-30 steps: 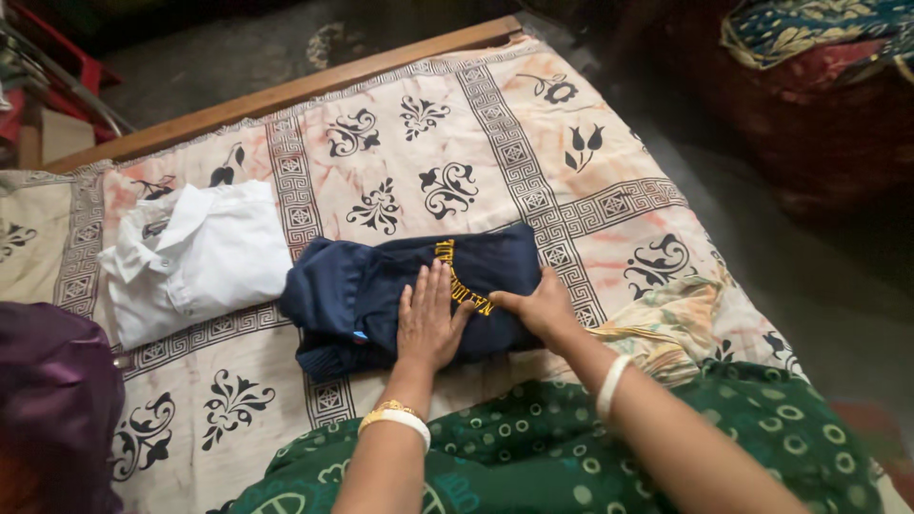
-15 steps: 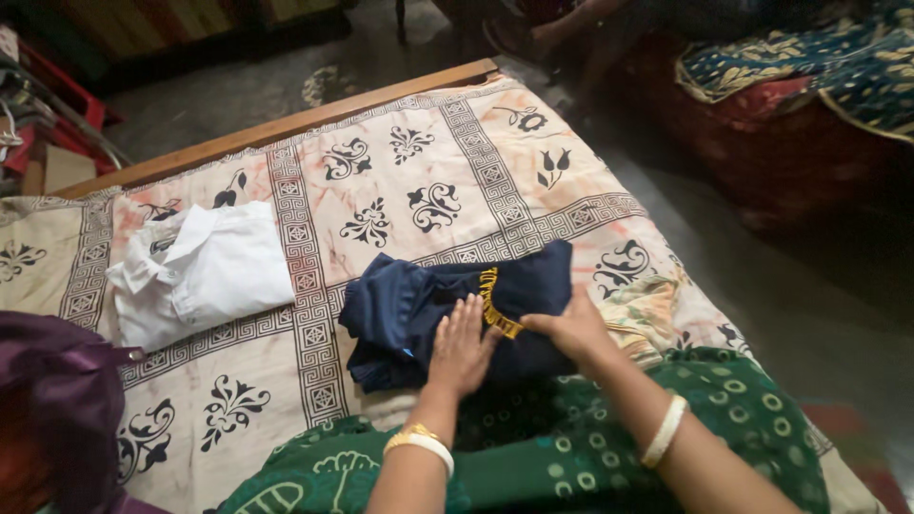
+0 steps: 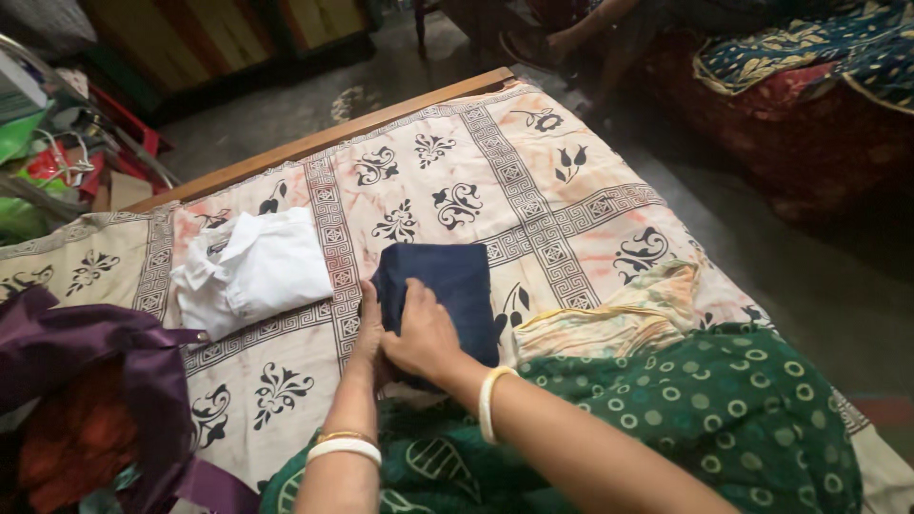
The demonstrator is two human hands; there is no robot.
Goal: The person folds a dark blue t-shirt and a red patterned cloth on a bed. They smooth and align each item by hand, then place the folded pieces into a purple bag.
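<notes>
A navy blue garment point(image 3: 447, 286), folded into a narrow bundle, lies on the patterned bedsheet point(image 3: 533, 190) in front of me. My right hand point(image 3: 421, 335) lies across its near end, pressing it down with fingers curled. Mostly hidden behind the right hand, my left hand point(image 3: 367, 328) touches the bundle's left edge. Both wrists wear white and gold bangles. To the left of the bundle lies a folded white shirt point(image 3: 252, 271).
A purple bag point(image 3: 86, 381) with red cloth inside sits at the left. A pale patterned cloth point(image 3: 619, 319) lies right of the bundle. Green dotted fabric point(image 3: 724, 409) covers my lap. The wooden bed edge point(image 3: 324, 138) runs along the far side, floor and another person's seated legs beyond.
The navy garment has been folded over from a wide bundle into a narrower one. My right hand crossed from its right end to its near left end; the view shifted right.
</notes>
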